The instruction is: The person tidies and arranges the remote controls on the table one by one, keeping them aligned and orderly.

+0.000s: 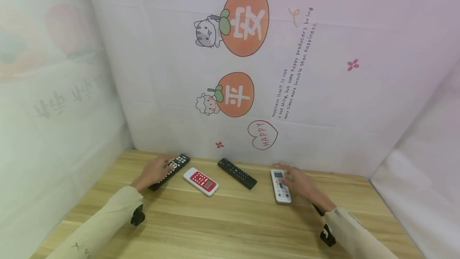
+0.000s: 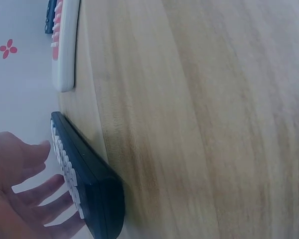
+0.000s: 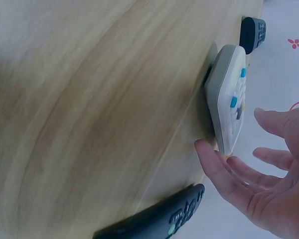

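Sleeves (image 1: 104, 221) being held out | black remote (image 1: 176, 166) being overhung by left hand (image 1: 156, 170) | white remote (image 1: 280, 190) by right hand (image 1: 300, 181) | both spread loosely

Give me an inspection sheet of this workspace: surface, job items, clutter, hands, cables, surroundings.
Surface: light wood-grain table, remotes lying on it.
Job items: long black remote with white buttons at the left hand; white remote with grey screen at the right hand.
Clutter: white remote with red panel and slim black remote between the hands; another black remote, partly hidden by the right forearm in the head view.
Hands: fingers loosely extended on both, neither closed round its remote; contact cannot be told.
Cables: nothing seen.
Surroundings: white sheet printed with orange fruits and lettering behind; white sheets at both sides.
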Demonstrator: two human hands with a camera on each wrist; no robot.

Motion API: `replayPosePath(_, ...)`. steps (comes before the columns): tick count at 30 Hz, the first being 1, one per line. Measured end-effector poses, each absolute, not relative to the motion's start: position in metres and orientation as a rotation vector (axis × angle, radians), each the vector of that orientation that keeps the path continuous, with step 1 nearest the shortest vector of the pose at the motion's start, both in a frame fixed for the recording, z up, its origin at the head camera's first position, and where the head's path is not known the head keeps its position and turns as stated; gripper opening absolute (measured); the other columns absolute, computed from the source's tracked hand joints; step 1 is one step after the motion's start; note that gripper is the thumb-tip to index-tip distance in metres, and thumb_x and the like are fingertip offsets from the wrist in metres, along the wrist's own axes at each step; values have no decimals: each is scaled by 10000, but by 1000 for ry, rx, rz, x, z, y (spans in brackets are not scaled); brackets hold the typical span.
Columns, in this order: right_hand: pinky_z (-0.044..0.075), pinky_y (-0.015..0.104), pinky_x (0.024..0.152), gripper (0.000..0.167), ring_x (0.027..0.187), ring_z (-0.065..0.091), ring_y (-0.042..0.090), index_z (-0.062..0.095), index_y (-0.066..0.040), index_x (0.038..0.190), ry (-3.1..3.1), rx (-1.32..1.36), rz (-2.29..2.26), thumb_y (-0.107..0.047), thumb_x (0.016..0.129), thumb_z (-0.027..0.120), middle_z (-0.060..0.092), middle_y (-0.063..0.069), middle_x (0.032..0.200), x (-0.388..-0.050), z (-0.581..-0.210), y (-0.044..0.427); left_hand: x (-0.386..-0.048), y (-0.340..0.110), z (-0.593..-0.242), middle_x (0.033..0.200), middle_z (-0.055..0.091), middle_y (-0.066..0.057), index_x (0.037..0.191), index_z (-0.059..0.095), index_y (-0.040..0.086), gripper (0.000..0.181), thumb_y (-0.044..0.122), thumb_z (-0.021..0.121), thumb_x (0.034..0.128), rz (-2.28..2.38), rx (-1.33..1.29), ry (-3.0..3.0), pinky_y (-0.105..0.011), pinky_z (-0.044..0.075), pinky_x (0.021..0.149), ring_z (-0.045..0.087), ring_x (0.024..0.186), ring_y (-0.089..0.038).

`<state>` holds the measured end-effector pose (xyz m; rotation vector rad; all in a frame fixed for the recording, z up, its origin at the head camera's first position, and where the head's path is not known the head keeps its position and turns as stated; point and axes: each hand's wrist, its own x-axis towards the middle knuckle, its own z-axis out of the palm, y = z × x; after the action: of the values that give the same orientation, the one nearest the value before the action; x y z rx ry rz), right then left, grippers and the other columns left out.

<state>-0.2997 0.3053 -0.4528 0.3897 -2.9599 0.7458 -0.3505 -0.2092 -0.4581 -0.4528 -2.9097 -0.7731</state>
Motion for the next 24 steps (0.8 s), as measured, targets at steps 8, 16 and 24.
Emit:
replayPosePath(8,577,552,897,618,1048,695,372,480,75,1494,-3021,230,878,-152,974,727,672,331,1231,-302,-454,299,-359,-216,-459,1269,671,-319,1471,535,-24,500,88,637,995,-865,-360,-2977,-587,555,895,666,1126,-464)
replayPosePath(16,568,548,913,636,1052,684,415,451,144,1458,-3040,75,1026,-127,963,742,641,380,1230,-304,-453,297,-359,-222,-448,1264,659,-349,1353,606,-96,441,86,686,960,-1094,-270,-3000,-603,527,963,641,1145,-495)
replayPosePath(24,623,446,770,582,927,698,340,469,188,1373,-3045,-161,1282,-113,958,745,649,344,1158,-302,-447,295,-366,-229,-447,1285,630,-368,1293,643,-110,416,70,713,925,-1246,-258,-3014,-566,549,962,625,1156,-490)
